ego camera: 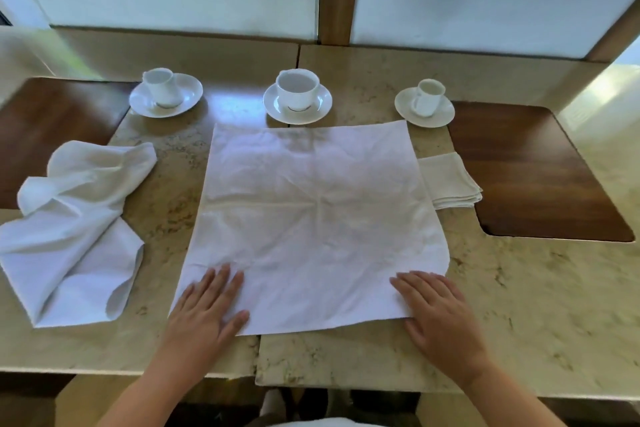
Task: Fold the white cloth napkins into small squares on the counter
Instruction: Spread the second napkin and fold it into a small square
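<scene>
A white cloth napkin (311, 218) lies spread flat and creased on the beige stone counter (519, 305). My left hand (207, 308) rests palm down, fingers apart, on its near left corner. My right hand (436, 315) lies flat on its near right corner, partly on the counter. Neither hand grips the cloth. A crumpled pile of white napkins (76, 229) sits to the left. A small stack of folded square napkins (450, 182) lies at the spread napkin's right edge, partly tucked under it.
Three white cups on saucers stand in a row behind the napkin: the left cup (164, 92), the middle cup (298, 94), the right cup (426, 100). Dark wood insets (533, 177) flank the counter. The near counter edge (329, 385) runs just below my wrists.
</scene>
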